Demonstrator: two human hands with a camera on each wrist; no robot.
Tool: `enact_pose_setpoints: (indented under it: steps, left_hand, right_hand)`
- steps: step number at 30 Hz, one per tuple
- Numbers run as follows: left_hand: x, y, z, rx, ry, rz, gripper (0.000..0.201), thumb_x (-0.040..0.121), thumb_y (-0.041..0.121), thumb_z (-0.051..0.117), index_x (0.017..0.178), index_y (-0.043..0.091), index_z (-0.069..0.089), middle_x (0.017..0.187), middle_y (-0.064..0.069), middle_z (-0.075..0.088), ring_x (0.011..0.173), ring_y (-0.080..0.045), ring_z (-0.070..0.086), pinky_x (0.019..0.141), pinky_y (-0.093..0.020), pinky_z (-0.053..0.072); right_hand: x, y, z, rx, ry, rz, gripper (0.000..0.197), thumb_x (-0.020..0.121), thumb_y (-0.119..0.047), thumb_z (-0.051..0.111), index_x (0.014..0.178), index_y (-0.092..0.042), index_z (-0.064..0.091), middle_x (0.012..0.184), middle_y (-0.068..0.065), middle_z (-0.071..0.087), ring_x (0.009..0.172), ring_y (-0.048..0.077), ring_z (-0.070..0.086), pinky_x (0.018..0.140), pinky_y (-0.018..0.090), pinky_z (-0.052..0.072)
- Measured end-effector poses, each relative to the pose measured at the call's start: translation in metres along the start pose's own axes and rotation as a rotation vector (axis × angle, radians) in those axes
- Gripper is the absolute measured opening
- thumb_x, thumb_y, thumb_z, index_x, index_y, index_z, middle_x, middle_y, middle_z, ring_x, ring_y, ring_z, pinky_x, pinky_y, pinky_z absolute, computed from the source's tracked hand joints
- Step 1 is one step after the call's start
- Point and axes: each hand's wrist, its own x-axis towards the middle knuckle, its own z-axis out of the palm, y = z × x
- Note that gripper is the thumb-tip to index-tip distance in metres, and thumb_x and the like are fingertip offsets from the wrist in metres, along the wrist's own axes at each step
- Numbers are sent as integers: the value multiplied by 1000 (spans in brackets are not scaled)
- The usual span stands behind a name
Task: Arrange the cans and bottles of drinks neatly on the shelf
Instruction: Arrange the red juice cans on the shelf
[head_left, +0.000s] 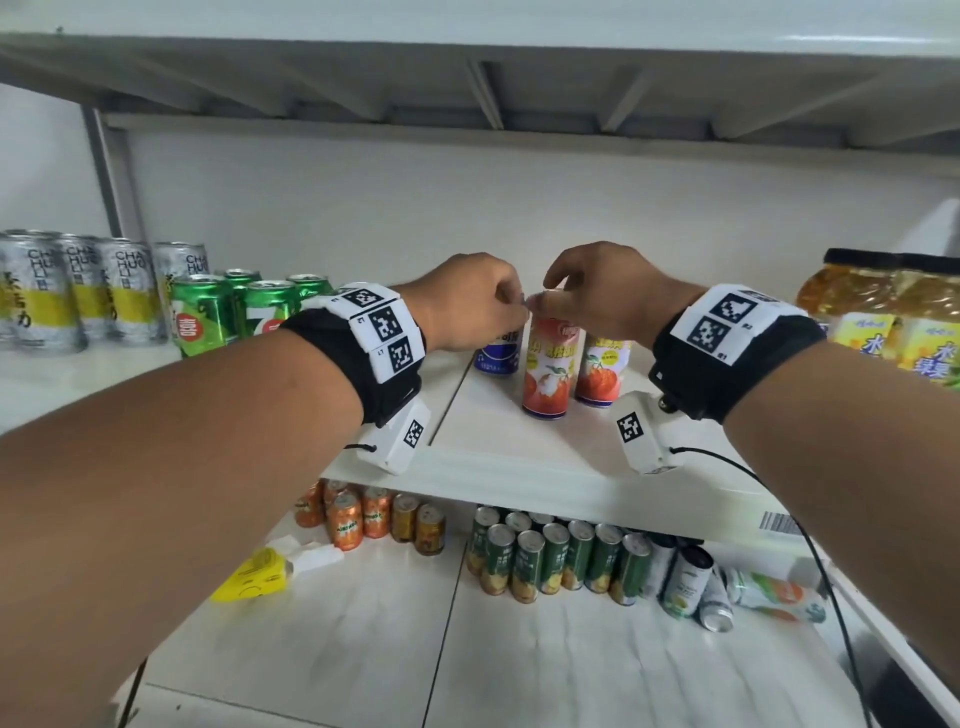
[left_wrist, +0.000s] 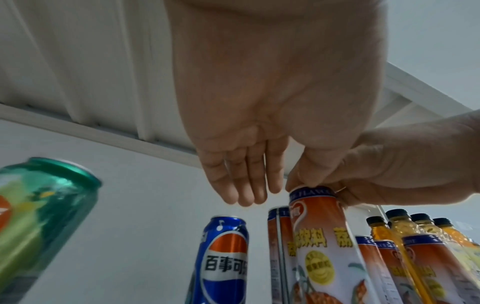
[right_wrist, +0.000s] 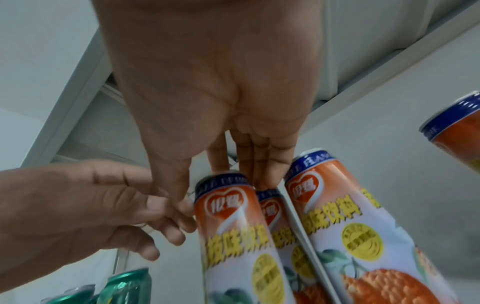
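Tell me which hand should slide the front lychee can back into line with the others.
Right. The right hand already holds the top rim of the front lychee can, thumb and fingers around it. The left hand only hovers beside it, above the Pepsi can, fingers straight and holding nothing.

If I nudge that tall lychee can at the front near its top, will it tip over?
Probably, yes. The lychee can is tall and slim on a narrow base, so a push near its rim likely tips it. Its neighbours might catch it. Its glossy wall looks slippery.
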Motion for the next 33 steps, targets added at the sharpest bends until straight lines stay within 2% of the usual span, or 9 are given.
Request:
enact_pose_setpoints:
  steps: [4, 6, 10, 13, 19, 23, 27, 30, 33]
  left_hand:
    - [21, 31, 5, -14, 35, 68, 26, 99, 42, 69, 113, 21, 73, 112, 4, 71, 103, -17, 66, 87, -30, 53]
    - [34, 51, 12, 23, 21, 105, 32, 98, 45, 69, 119, 21, 72, 118, 4, 70, 108, -18, 65, 89, -30, 51]
    - [59, 93, 31, 141, -48, 179, 44, 96, 49, 67, 130, 22, 69, 133, 0, 66, 119, -21, 61, 96, -31, 49]
    - [73, 115, 48, 215, -89, 200, 45, 95, 48, 67, 131, 21, 68, 137, 0, 64, 121, -22, 59, 91, -28, 44]
    - [90, 129, 68, 234, -134, 158, 42, 94, 51, 68, 128, 25, 68, 136, 3, 62, 111, -18, 57, 89, -30, 45]
    - [96, 127, 71, 246, -161, 116, 41, 94, 51, 68, 126, 26, 68, 134, 4, 62, 109, -18, 58, 88, -31, 48]
    - [95, 126, 70, 242, -159, 100, 41, 94, 50, 68, 126, 25, 68, 131, 3, 62, 113, -21, 61, 94, -34, 53]
    - [90, 125, 68, 202, -120, 113, 38, 94, 45, 69, 124, 21, 71, 131, 2, 64, 117, -21, 61, 97, -33, 52]
    - [82, 128, 67, 154, -87, 147, 35, 94, 40, 71, 122, 20, 73, 128, 2, 67, 119, -19, 62, 101, -34, 53]
  right_hand:
    - [-7, 23, -24, -36, 81, 9, 32, 97, -51, 64, 108, -23, 74, 102, -3, 69, 89, 16, 62, 72, 28, 44]
    - [-12, 42, -37, -94, 117, 25, 30, 97, -47, 65, 110, -22, 75, 107, -1, 68, 95, 17, 58, 79, 27, 40]
    - [-25, 84, -57, -209, 130, 88, 31, 94, -40, 67, 117, -20, 73, 116, 1, 69, 110, 23, 62, 84, 26, 40]
    - [-29, 110, -64, -287, 72, 135, 35, 93, -37, 66, 122, -18, 71, 119, 3, 68, 112, 25, 60, 85, 30, 44]
    - [-20, 138, -61, -317, -8, 173, 44, 93, -37, 66, 134, -20, 65, 130, 4, 66, 121, 25, 59, 90, 32, 47]
    - [-10, 144, -51, -374, -143, 208, 58, 90, -38, 67, 146, -25, 56, 136, 2, 63, 124, 26, 59, 91, 33, 50]
    - [-6, 146, -44, -470, -181, 214, 47, 87, -31, 65, 134, -30, 60, 122, -3, 66, 117, 25, 59, 104, 46, 43]
    - [-5, 148, -47, -413, -122, 174, 36, 86, -28, 67, 122, -32, 65, 108, -4, 62, 104, 23, 55, 97, 43, 43]
    - [-12, 148, -54, -295, -86, 132, 33, 84, -27, 71, 116, -28, 69, 99, -6, 58, 95, 20, 54, 72, 30, 43]
